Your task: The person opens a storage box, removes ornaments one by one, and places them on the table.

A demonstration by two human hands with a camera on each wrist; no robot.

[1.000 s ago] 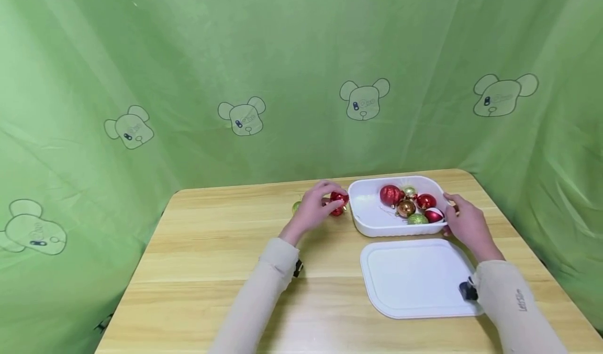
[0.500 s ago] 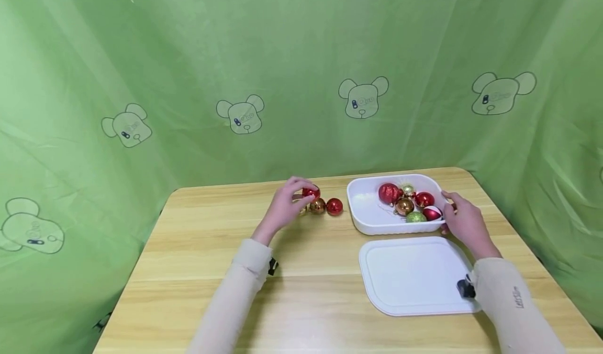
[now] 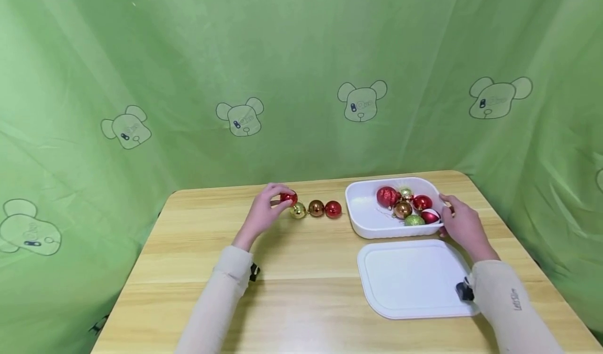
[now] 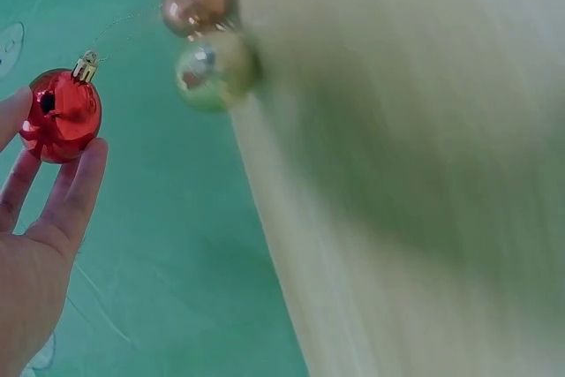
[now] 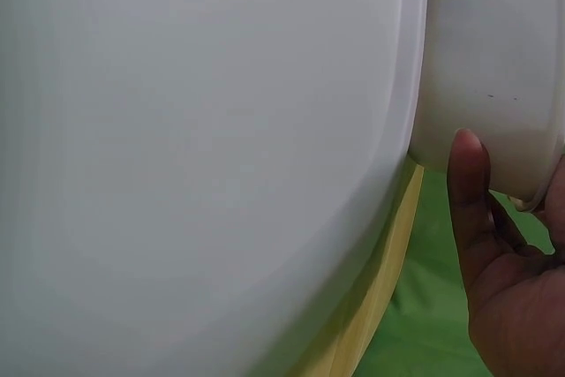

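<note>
My left hand [image 3: 264, 211] pinches a shiny red Christmas ball [image 4: 66, 116] between thumb and fingers; its gold cap shows in the left wrist view. This ball is held just left of and above a row on the table: a gold ball [image 3: 298, 210], a copper-brown ball [image 3: 316, 208] and another red ball [image 3: 333, 209]. To their right stands a white plastic box [image 3: 364, 210]. At the box's right end my right hand [image 3: 466, 227] grips the rim and wall; its far fingers are partly hidden. Several baubles lie inside, among them a glittery red ball [image 3: 387, 197] and a green ball [image 3: 414, 220].
A white lid [image 3: 414, 278] lies flat on the wooden table [image 3: 188, 280] in front of the box, partly under the right forearm. A green curtain [image 3: 292, 150] with bear-head prints hangs behind the table's back edge.
My left hand has carried the red ball leftward from beside the box, over the row, to near the gold ball. My right hand stays on the box.
</note>
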